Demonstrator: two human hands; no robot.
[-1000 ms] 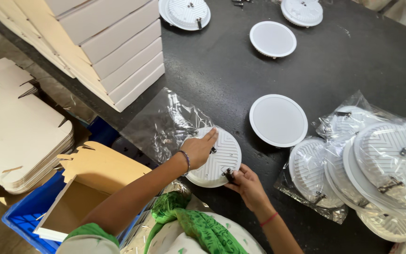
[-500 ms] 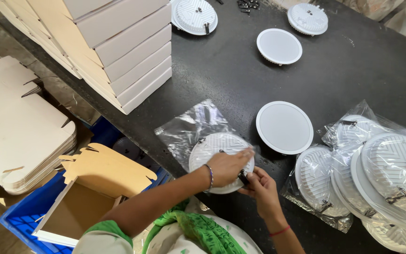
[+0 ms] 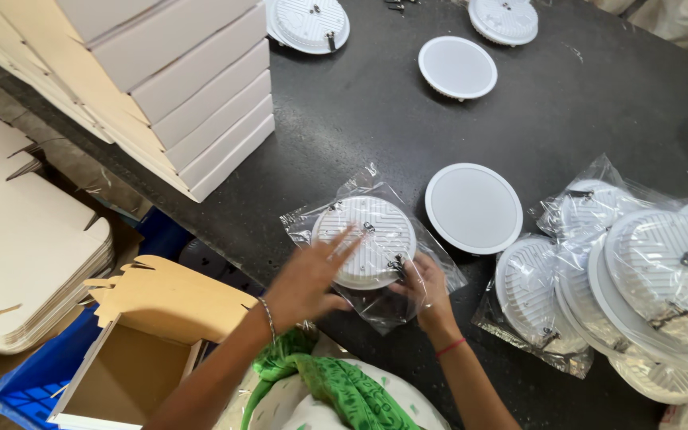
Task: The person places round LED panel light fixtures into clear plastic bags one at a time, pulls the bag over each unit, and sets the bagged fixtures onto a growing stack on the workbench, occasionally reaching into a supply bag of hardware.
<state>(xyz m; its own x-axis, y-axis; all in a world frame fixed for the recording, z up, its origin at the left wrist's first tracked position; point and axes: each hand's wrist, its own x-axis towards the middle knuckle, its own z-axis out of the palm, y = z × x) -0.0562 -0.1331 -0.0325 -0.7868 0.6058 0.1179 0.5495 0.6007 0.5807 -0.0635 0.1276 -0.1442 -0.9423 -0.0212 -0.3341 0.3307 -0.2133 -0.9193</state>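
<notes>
A round white ceiling light [image 3: 365,239] lies back-up inside a clear plastic bag [image 3: 376,306] near the front edge of the dark table [image 3: 376,119]. My right hand [image 3: 428,291] pinches the bag's near edge beside the light's spring clip. My left hand [image 3: 310,275] hovers over the light's left rim with fingers spread, blurred by motion, holding nothing.
Another white round light [image 3: 473,207] lies face-up just right of the bag. Bagged lights [image 3: 639,271] are piled at the right. More lights [image 3: 457,67] sit farther back. Stacked white boxes [image 3: 177,87] stand at left. An open carton [image 3: 133,374] and flat cardboard blanks [image 3: 25,255] are below.
The light has gone fully into the bag. My left hand has let go of its rim and pulled back, fingers spread. My right hand stays at the bag's near edge.
</notes>
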